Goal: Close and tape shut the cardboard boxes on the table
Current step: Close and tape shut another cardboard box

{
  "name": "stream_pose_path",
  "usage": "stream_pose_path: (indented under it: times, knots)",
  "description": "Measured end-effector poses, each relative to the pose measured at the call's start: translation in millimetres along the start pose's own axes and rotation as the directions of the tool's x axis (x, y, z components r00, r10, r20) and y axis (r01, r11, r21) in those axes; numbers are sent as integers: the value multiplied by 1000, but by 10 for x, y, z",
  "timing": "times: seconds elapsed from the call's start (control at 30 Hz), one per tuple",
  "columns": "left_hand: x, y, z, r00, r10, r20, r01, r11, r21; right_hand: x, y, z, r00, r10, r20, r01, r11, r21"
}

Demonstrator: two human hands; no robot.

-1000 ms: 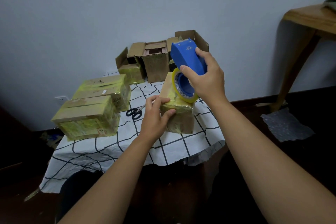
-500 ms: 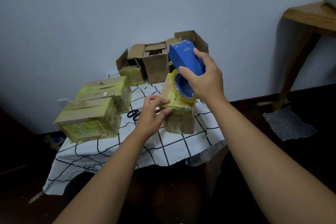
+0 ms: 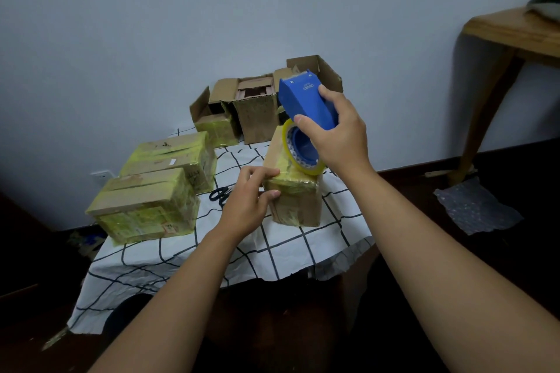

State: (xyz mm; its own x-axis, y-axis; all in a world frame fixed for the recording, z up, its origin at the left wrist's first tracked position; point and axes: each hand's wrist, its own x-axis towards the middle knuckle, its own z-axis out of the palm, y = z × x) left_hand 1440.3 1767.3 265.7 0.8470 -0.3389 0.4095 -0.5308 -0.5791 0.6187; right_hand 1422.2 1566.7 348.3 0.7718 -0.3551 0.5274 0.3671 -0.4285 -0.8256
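Note:
A small closed cardboard box with yellowish tape over its near top edge stands near the table's front right. My left hand holds its near left corner, thumb on the side and fingers on top. My right hand grips a blue tape dispenser with a yellow tape roll, held tilted just above the box's top. Two taped boxes sit at the left. Several open boxes stand at the back by the wall.
Black scissors lie on the white grid-patterned tablecloth between the taped boxes and my left hand. A wooden table stands at the right, with a crumpled plastic sheet on the dark floor beneath it.
My left hand slid from on top of the box's near edge to its left corner. The dispenser stayed above the box, tilting slightly.

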Motion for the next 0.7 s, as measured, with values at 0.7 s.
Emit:
stream_pose_path:
  times: [0.7]
  knots:
    - [77, 107, 161, 972, 132, -193, -114, 988, 100, 21, 14, -86, 999, 28, 26, -27, 999, -26]
